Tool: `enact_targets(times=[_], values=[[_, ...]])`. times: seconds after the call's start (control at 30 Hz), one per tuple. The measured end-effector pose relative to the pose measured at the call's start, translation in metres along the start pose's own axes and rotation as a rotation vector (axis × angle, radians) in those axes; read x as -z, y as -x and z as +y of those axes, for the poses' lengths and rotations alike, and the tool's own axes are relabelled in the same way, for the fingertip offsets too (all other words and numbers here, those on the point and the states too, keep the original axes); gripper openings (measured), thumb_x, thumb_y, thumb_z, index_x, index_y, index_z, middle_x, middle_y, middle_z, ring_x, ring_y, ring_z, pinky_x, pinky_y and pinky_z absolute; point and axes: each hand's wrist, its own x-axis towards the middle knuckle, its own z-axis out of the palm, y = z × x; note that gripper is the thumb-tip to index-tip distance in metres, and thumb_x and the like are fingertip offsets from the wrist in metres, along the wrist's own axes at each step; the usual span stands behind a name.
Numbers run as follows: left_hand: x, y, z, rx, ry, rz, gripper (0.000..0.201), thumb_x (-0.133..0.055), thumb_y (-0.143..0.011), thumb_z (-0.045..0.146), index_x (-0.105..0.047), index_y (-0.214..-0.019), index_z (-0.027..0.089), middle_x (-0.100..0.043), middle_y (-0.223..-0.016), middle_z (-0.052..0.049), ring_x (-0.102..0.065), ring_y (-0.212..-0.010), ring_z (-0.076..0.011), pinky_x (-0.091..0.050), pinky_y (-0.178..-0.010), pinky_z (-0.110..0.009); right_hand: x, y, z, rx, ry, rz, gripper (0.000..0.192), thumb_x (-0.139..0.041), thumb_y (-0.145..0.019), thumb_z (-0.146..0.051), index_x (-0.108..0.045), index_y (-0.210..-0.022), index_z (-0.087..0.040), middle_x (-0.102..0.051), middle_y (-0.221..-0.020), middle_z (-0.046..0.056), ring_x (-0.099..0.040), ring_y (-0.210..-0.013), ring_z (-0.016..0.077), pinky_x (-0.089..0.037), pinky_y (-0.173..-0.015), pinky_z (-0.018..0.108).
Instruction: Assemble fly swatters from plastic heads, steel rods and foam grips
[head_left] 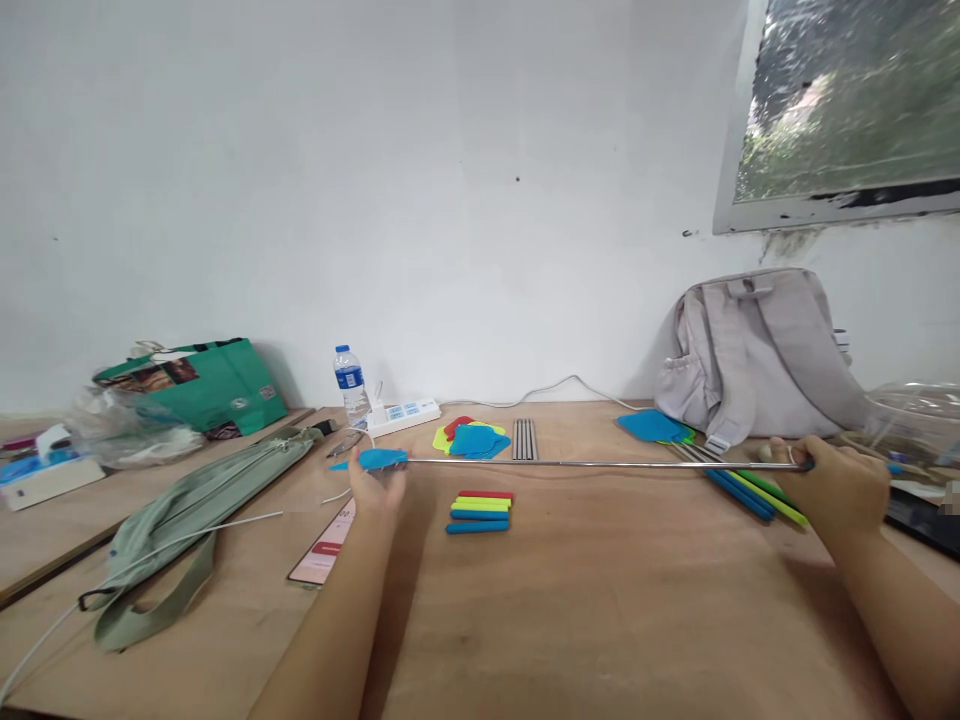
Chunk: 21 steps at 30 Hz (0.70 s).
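Note:
A telescopic fly swatter with a long thin metal rod (pixel 570 463) spans level between my hands above the table. At its left end, my left hand (pixel 379 488) is closed on the blue head (pixel 382 459). My right hand (pixel 844 485) wraps round the other end, hiding most of the handle. Beyond the rod lie a pile of blue, yellow and red swatter heads (pixel 481 441) and several metal rods (pixel 525 438) side by side. On the near side are several red, yellow and blue handles (pixel 480 512). Assembled swatters with blue and green handles (pixel 742 492) lie by my right hand.
A grey backpack (pixel 757 350) leans on the wall at the right, near a clear plastic container (pixel 919 420). A water bottle (pixel 350 385), power strip (pixel 403 415), phone (pixel 324 550), green-grey bag (pixel 202 500) and green shopping bag (pixel 225 385) are at the left.

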Motion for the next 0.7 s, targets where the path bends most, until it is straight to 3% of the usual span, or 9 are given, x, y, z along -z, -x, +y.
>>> enact_targets(times=[0.13,0.27,0.57,0.7], values=[[0.005,-0.012,0.003,-0.028,0.054,0.199,0.021,-0.037,-0.081,0.030,-0.052,-0.071,0.019,-0.057,-0.064,0.001,-0.056,-0.062,-0.0130,-0.048,-0.066,-0.030,-0.010,0.006,0.010,-0.037,0.017,-0.024,0.023,-0.044,-0.068,-0.033,-0.041,-0.050,-0.021,-0.044,-0.041,0.002,-0.044,-0.049,0.0167,-0.027,-0.054,0.026],[0.006,-0.015,0.003,-0.063,0.053,0.320,0.016,-0.039,-0.080,0.017,-0.053,-0.074,0.019,-0.058,-0.062,0.002,-0.056,-0.060,-0.0113,-0.047,-0.065,-0.025,-0.014,0.008,0.019,-0.049,-0.033,-0.229,0.020,-0.048,-0.066,-0.041,-0.044,-0.060,-0.022,-0.049,-0.049,0.002,-0.046,-0.050,0.0180,-0.023,-0.049,0.024],[0.001,0.001,0.016,-0.212,0.033,0.434,0.013,-0.045,-0.079,0.021,-0.051,-0.090,0.022,-0.060,-0.074,0.004,-0.056,-0.060,-0.0085,-0.049,-0.055,-0.020,0.008,-0.011,0.006,0.042,-0.093,-0.619,0.031,-0.050,-0.063,-0.051,-0.035,-0.065,-0.025,-0.056,-0.058,0.004,-0.049,-0.052,0.0196,-0.020,-0.048,0.026],[-0.007,0.010,0.017,-0.237,-0.013,0.447,0.014,-0.047,-0.077,0.023,-0.050,-0.091,0.021,-0.060,-0.073,0.003,-0.057,-0.060,-0.0107,-0.049,-0.051,-0.022,0.016,-0.015,-0.001,0.045,-0.168,-0.698,0.031,-0.049,-0.065,-0.051,-0.034,-0.064,-0.025,-0.058,-0.060,0.004,-0.050,-0.052,0.0187,-0.020,-0.049,0.027]])
